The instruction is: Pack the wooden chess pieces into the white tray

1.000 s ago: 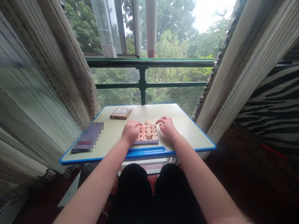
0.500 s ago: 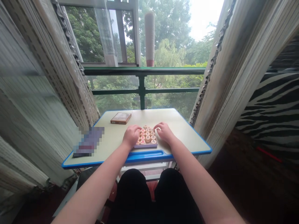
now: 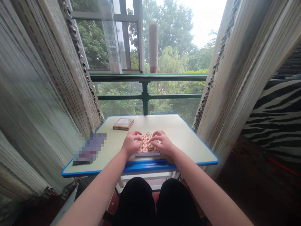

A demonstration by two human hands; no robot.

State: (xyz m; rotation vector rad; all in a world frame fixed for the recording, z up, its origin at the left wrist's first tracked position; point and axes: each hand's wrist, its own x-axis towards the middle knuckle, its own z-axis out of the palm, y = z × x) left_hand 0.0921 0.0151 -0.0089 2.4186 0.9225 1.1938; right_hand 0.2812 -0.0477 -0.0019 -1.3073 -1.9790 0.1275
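Observation:
A shallow box tray (image 3: 148, 154) with a pale lilac front wall lies near the front of the table, filled with round wooden xiangqi pieces (image 3: 145, 145) marked in red and dark characters. My left hand (image 3: 131, 144) is at the tray's left side, fingers and thumb apart, tips by the left pieces. Over the right part of the tray reaches my right hand (image 3: 164, 145), thumb and fingers spread above the pieces and hiding some of them. I cannot tell whether the fingertips touch a piece. A few pieces (image 3: 148, 133) show just beyond the tray.
The cream table (image 3: 188, 144) has a blue edge and a blue front groove. A flat brown box (image 3: 123, 124) lies at the back left, a blurred dark object (image 3: 90, 149) at the left edge. Curtains (image 3: 218, 103) hang on both sides; a green railing (image 3: 145, 97) stands behind.
My right hand has moved left, from the tray's right edge to over the pieces. The fingers of my left hand have spread more. The whole view has shifted slightly.

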